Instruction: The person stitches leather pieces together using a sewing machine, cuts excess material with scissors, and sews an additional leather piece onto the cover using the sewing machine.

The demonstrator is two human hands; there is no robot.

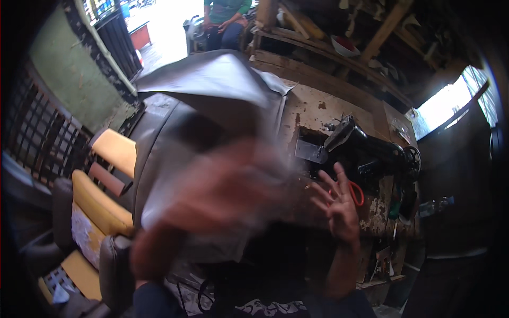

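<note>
firstly, the left hand (pixel 228 183) is heavily blurred in front of a large grey sheet (pixel 156 143); whether its grip is clamped on the sheet or loose cannot be told. the right hand (pixel 342 209) is raised over the front of the table (pixel 310 103), its grip apart, fingers spread, nothing seen held. a red loop (pixel 358 195) shows just behind these fingers; contact cannot be confirmed. the sheet spreads over the left part of the table, its far edge lifted in a fold. to the left are yellow padded seat pieces (pixel 101 204), one with a torn pale patch. beyond the right hand, a black sewing machine (pixel 374 151) sits on the worn table. farther off, a pale bowl (pixel 345 46) rests on a wooden shelf (pixel 313 42); a person in green (pixel 228 11) sits near the bright doorway.
</note>
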